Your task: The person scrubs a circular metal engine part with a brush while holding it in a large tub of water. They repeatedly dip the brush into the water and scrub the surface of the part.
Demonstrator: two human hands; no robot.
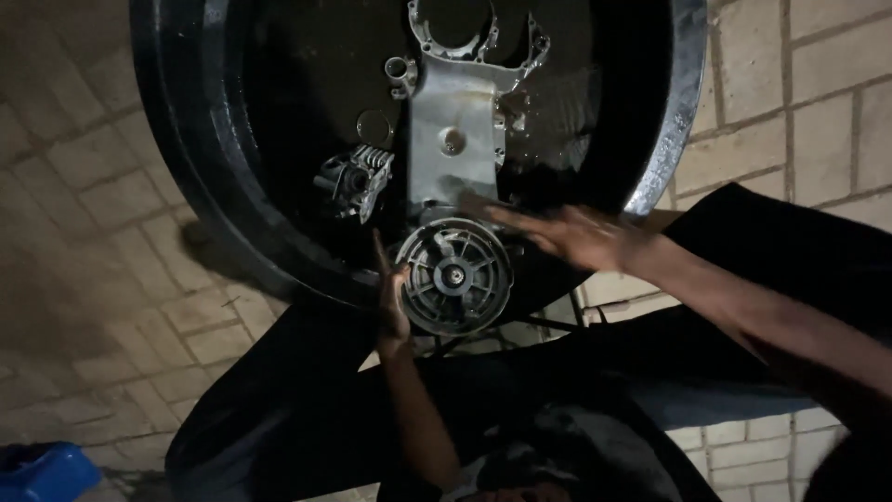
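Two bare hands work at the near rim of a large black basin (190, 139), round, glossy and wet. The left hand (391, 297) stands edge-on, fingers extended and apart, its palm pressed against the left side of a round grey finned housing (454, 276). That housing is cast metal with radial ribs and a central hub; it sits at the basin's near edge, partly overhanging the rim. The right hand (571, 237) hovers flat and open just above and right of the housing, fingers spread, gripping nothing; motion blur hides whether its fingertips touch the metal.

Behind the housing lies a long flat engine cover plate (452, 130), dull silver, with bolt holes and a ring-shaped end. Left of it rests a small ribbed cylinder part (358, 178), well apart from both hands.

Open basin floor remains to the left and right of the plate. Brick paving (84, 232) surrounds the basin. A blue plastic container (42, 474) sits at the lower left corner.
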